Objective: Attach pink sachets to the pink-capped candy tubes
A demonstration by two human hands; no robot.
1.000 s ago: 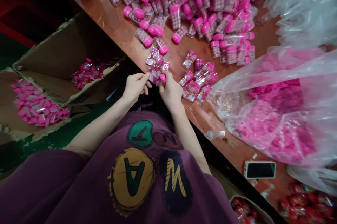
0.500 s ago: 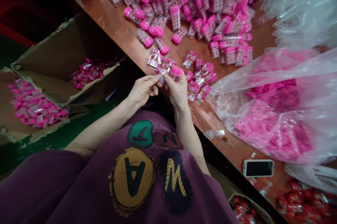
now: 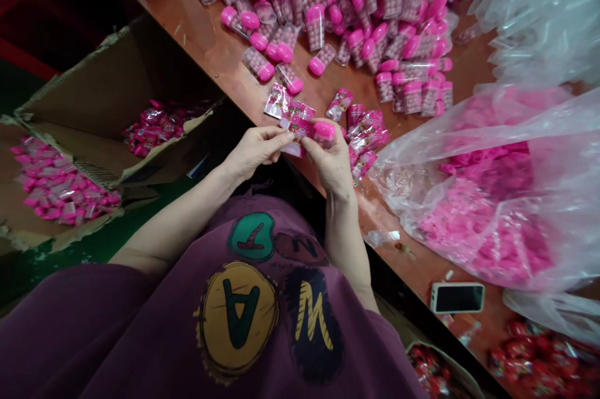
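At the table's edge my left hand (image 3: pixel 257 150) pinches the left side of a small pink printed packet (image 3: pixel 300 129) between thumb and fingers. My right hand (image 3: pixel 335 164) has its thumb on the packet's right side. Its curled fingers also hold a small bottle with a pink cap (image 3: pixel 324 131); the bottle's body is mostly hidden by the hand. Just beyond my fingers lies a shiny packet (image 3: pixel 277 101), and to the right is a cluster of pink packets (image 3: pixel 368 133). A large heap of clear bottles (image 3: pixel 315 27) with pink caps and small pink balls inside covers the table further back.
A clear plastic bag of pink pieces (image 3: pixel 487 230) lies on the right, below a pile of clear plastic parts (image 3: pixel 529 17). A phone (image 3: pixel 457 297) and red wrapped items (image 3: pixel 539 355) are nearer. Cardboard boxes (image 3: pixel 94 99) with filled pink goods stand at left.
The packet between my hands now shows flatter and wider. My right hand has moved slightly right with the bottle, so my hands are a little further apart.
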